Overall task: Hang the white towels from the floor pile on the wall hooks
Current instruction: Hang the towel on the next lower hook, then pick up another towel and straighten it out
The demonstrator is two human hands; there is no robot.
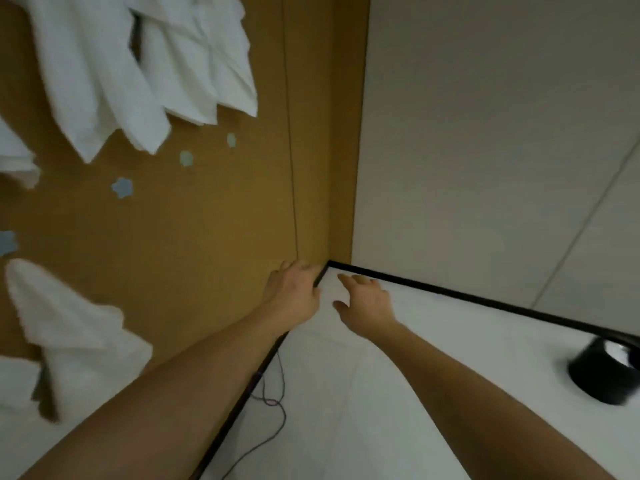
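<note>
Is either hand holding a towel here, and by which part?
Nothing is held: left hand and right hand reach empty toward the floor corner.

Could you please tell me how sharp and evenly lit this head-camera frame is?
Head view: motion blur smears the hanging white towels and the black bin; wide-angle distortion tilts the brown wall and bends the baseboard; lighting is dim and flat; both empty hands, left hand and right hand, look soft-edged.

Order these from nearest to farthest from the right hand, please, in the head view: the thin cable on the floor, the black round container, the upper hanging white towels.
From the right hand:
1. Thin cable, below it, by the black baseboard.
2. Black round container, far right on the floor.
3. Upper hanging white towels, top left on the brown wall.
</note>
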